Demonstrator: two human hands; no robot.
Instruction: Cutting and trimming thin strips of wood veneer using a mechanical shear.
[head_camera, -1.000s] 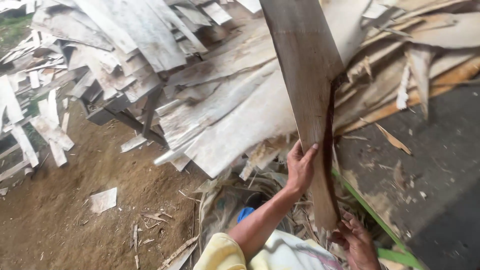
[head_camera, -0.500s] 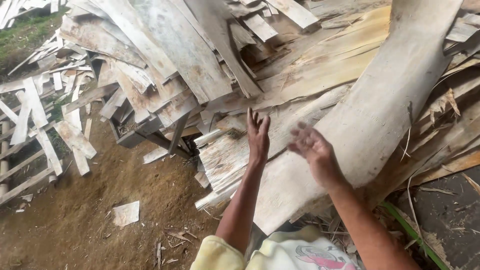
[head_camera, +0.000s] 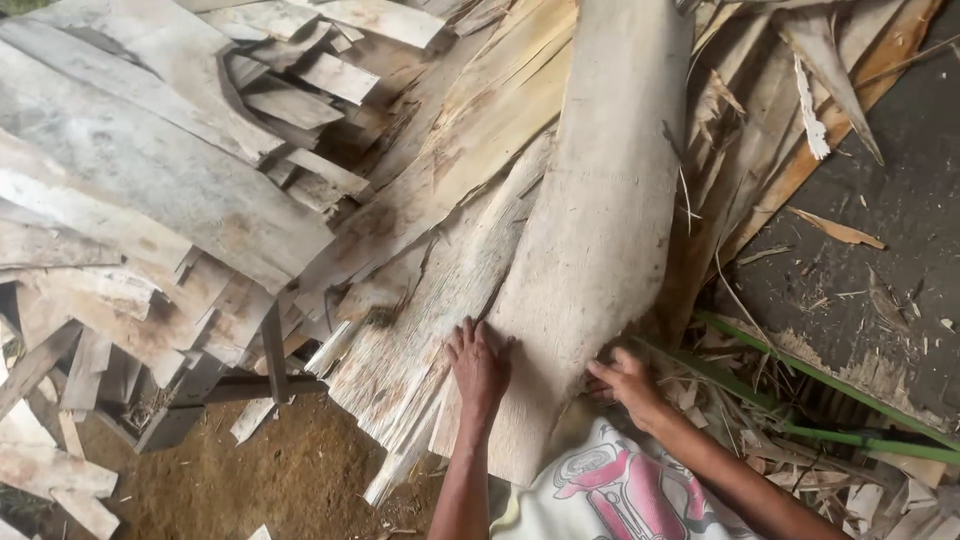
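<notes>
A: Status on the head view?

B: Both hands are on the pale wood slab. It's the long curved piece running from near centre up to the far edge, lying on top of the pile of wood offcuts.

A: Grip?

B: Left hand is flat, palm down, fingers spread on the slab's near left edge. That's pressing, not clasping. Right hand is at the near right edge with the fingers curled onto the rim. I can't tell if the thumb wraps under, so call it a loose hold at best.

A: Which step, in your judgement?

B: Looks like seating or positioning the slab on the stack. Its near end overhangs just above the person's printed shirt. Splintered veneer strips sit right beside the left hand and partly under the slab.

A: What does a next move call for?

B: My read is an even push or lift from both near corners, so the slab doesn't roll on its curve. Watch the splinters at the left palm. A green pole and loose scraps lie on the dark ground to the right, which is a snag risk if the piece swings that way.

A: Left side?

B: Bare dirt near left, more boards beyond it.
</notes>
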